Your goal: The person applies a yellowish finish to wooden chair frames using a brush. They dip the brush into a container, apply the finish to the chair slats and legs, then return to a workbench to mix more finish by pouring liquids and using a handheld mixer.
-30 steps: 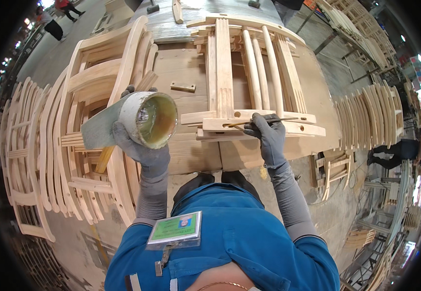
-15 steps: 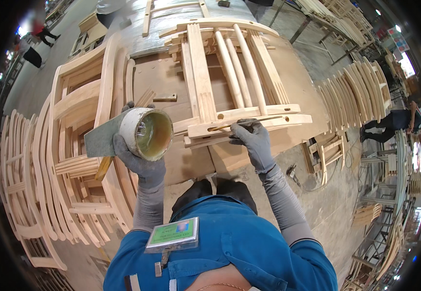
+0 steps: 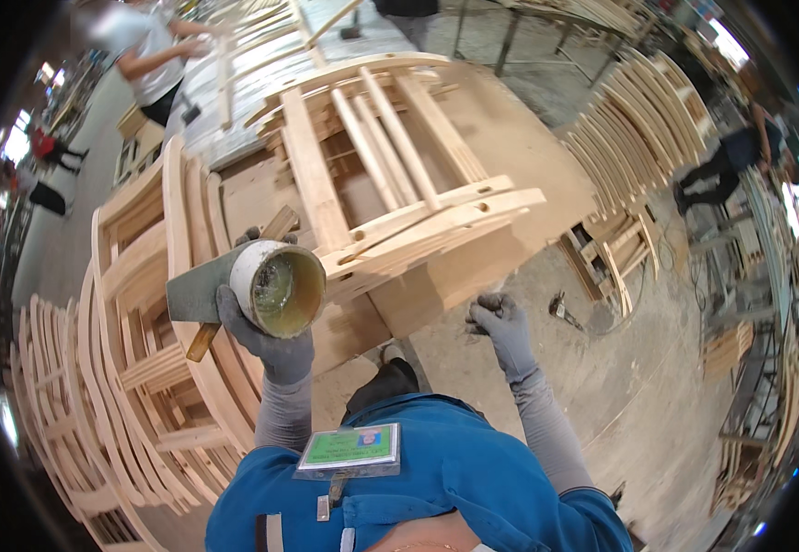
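My left hand, in a grey glove, is closed around a white cup holding pale yellowish liquid, its rim stained. Against the cup's left side are a flat grey-green plate and a wooden handle; how they join is hidden. My right hand, also gloved, hangs off the table's near edge with its fingers curled in; what they hold, if anything, does not show. A thin dark stick lies along the near rail of a slatted wooden chair frame, apart from my right hand.
Stacked wooden chair frames stand at the left. More curved pieces are piled at the right. Brown board covers the table. A power tool lies on the floor. A person works at the far-left table.
My right hand has come away from the stick and the rail, moving down toward me. The chair frame now appears farther left as the view turned. The left hand still holds the cup.
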Motion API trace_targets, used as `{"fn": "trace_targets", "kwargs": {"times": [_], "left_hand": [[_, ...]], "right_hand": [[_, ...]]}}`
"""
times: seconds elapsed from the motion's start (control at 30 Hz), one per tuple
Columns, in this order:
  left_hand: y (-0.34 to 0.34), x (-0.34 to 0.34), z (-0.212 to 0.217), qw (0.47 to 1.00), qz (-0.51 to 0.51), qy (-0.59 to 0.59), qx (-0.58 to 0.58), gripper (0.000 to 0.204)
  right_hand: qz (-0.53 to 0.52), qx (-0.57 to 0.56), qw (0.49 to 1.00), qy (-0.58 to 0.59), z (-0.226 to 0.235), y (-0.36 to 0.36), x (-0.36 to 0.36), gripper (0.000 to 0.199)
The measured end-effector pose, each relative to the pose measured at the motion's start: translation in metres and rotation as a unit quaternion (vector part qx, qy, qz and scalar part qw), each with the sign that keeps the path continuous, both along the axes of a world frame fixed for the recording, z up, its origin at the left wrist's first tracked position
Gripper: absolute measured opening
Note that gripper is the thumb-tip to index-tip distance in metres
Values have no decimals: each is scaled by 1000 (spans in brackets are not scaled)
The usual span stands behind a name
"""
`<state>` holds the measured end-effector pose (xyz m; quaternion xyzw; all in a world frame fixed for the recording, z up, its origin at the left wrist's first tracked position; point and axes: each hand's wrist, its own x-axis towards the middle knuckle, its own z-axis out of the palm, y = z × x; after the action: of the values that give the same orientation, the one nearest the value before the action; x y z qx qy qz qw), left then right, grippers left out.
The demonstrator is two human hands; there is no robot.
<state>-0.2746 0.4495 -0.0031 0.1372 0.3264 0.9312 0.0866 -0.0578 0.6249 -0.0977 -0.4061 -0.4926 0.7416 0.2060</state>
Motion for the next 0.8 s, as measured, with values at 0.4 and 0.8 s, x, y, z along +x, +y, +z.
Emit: {"fn": "trace_targets", "kwargs": {"times": [0.4,0.8], "left_hand": [[60,245,-11,876,-457,-150,25,41],[99,528,-55,793,-465,387,-72,47]], "right_hand": [[-238,-1,967,-87,-47,-94,326,21],[-535,24,836,-117,-44,-231,581,24]]}}
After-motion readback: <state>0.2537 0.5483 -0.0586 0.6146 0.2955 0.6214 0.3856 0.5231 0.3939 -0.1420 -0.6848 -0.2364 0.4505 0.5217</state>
